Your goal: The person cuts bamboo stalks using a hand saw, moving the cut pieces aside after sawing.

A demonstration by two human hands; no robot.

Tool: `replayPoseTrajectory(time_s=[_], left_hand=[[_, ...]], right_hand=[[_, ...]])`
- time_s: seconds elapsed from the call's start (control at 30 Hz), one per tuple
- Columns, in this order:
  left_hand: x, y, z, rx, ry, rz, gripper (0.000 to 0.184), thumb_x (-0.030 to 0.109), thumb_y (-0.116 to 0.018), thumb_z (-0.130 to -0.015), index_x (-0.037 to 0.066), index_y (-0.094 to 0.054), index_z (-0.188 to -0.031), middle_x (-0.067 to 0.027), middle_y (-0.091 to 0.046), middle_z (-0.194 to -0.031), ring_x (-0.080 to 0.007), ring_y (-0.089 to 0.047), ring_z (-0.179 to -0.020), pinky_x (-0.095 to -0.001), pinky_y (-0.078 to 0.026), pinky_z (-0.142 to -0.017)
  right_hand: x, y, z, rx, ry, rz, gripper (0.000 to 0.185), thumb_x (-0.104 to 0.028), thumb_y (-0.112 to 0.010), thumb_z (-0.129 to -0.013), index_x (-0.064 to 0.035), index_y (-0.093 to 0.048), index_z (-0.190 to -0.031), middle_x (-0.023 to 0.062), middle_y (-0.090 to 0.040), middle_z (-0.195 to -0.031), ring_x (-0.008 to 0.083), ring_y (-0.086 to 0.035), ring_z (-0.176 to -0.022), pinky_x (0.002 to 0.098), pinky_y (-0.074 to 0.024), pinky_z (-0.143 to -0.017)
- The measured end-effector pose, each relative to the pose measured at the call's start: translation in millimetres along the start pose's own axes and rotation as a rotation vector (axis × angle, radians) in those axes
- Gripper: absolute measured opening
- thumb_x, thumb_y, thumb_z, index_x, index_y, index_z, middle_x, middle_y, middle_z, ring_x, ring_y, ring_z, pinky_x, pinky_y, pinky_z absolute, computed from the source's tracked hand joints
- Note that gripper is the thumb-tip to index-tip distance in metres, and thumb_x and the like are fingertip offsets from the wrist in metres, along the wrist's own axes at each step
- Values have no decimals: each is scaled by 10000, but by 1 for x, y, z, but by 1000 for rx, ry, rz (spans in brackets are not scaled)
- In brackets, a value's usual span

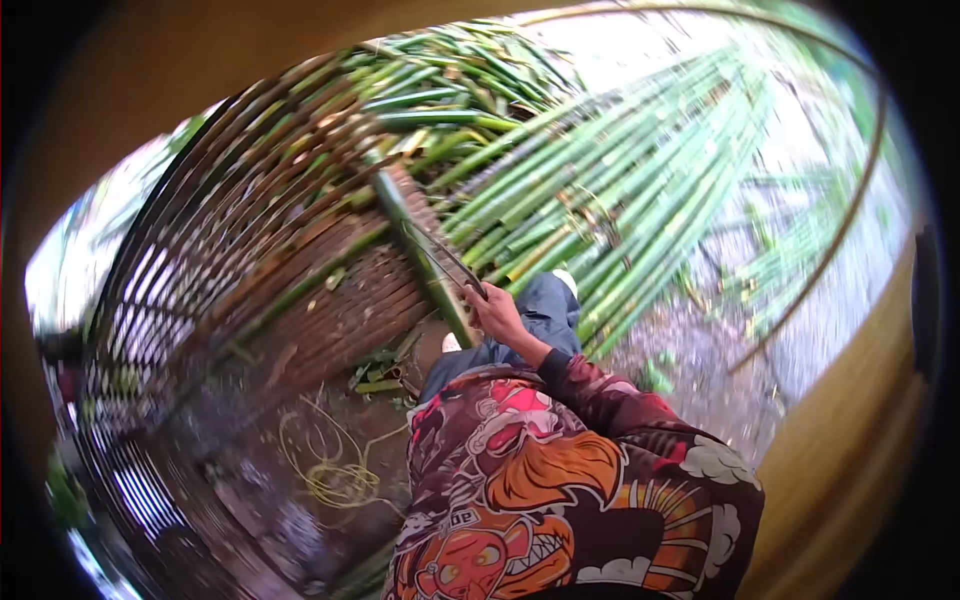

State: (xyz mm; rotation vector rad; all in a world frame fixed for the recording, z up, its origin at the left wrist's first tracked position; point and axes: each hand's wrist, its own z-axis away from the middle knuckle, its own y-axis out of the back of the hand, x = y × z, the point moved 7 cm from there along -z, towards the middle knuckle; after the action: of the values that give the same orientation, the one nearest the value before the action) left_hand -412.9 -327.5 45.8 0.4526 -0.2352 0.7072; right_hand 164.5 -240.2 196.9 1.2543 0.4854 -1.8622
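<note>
My right hand (497,317) is closed around the dark handle of a long thin-bladed tool that looks like a machete (450,255). Its blade points up and to the left, lying over or just above a thick green bamboo pole (432,283). Whether blade and pole touch, I cannot tell. This pole slants from near my feet toward the rack of slats. Of my left hand nothing shows.
Many long green bamboo poles (640,180) lie on the right, with shorter cut pieces (450,85) heaped behind. A slatted bamboo rack (230,190) curves along the left. Yellow cord (340,480) lies coiled on muddy ground. A thin curved rod (868,170) arcs at far right.
</note>
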Motion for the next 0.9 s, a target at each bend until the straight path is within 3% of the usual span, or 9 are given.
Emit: replayPoseTrajectory(time_s=[0.1, 0.23, 0.3, 0.37, 0.43, 0.53, 0.63, 0.73, 0.9], left_hand=[[57, 31, -14, -55, -52, -202, 203, 209, -548, -947, 73, -698, -961, -107, -707, -924, -245, -684, -855, -395, -548, -818], [210, 29, -75, -107, -292, -454, 150, 146, -578, -915, 67, -704, -900, -79, -711, -835, -206, -689, -776, -370, -558, -771], [318, -2, -113, -179, -442, -687, 143, 163, -604, -944, 62, -705, -938, -65, -712, -812, -192, -688, -760, -356, -553, -763], [407, -57, -148, -145, -594, -600, 252, 274, -641, -993, 40, -676, -1080, -93, -726, -844, -186, -705, -802, -349, -550, -764], [522, -161, -133, -234, -608, -640, 271, 261, -638, -1001, 29, -679, -1136, -108, -739, -886, -185, -712, -832, -349, -558, -792], [562, -313, -223, -395, -643, -453, 249, 192, -660, -1000, 20, -662, -1181, -35, -708, -931, -105, -654, -840, -296, -542, -787], [576, -432, -329, -310, -748, -751, 428, 307, -703, -948, 48, -620, -1279, -123, -718, -979, -225, -690, -910, -362, -548, -851], [579, -526, -437, 21, -1010, -1056, 782, 447, -737, -867, 18, -461, -1459, -275, -553, -1381, -408, -485, -1348, -484, -398, -1143], [595, -667, -524, -94, -981, -1053, 1016, 472, -810, -808, 32, -307, -1573, -259, -453, -1496, -396, -413, -1418, -472, -369, -1184]], right_hand=[[22, 45, 12, 194, -6, -162, 375, -349, -565, -1077, -58, -579, -841, 7, -577, -612, 91, -566, -526, 278, -460, -509], [63, 111, 8, 508, -63, -442, 348, -338, -551, -1088, -61, -559, -877, -7, -540, -602, 84, -536, -504, 264, -436, -486], [92, 147, -14, 602, -113, -459, 341, -339, -548, -1090, -63, -558, -890, -7, -532, -602, 84, -528, -500, 260, -430, -480], [131, 177, -32, 757, -186, -498, 343, -339, -538, -1093, -64, -550, -887, -4, -525, -611, 90, -518, -490, 273, -437, -468], [179, 204, -66, 864, -231, -649, 348, -338, -534, -1094, -57, -527, -889, -3, -504, -615, 101, -515, -493, 289, -454, -466], [244, 238, -110, 941, -304, -830, 313, -308, -525, -1099, -50, -522, -921, -2, -488, -616, 118, -496, -480, 296, -480, -472], [306, 258, -132, 961, -378, -924, 325, -334, -540, -1091, -44, -523, -947, 0, -481, -623, 132, -506, -509, 316, -497, -494], [328, 273, -142, 989, -447, -1023, 332, -357, -541, -1090, -52, -524, -961, -4, -470, -625, 137, -501, -515, 320, -475, -492], [323, 285, -142, 950, -558, -1108, 295, -335, -501, -1106, -75, -510, -969, -5, -453, -648, 139, -480, -547, 330, -479, -559]])
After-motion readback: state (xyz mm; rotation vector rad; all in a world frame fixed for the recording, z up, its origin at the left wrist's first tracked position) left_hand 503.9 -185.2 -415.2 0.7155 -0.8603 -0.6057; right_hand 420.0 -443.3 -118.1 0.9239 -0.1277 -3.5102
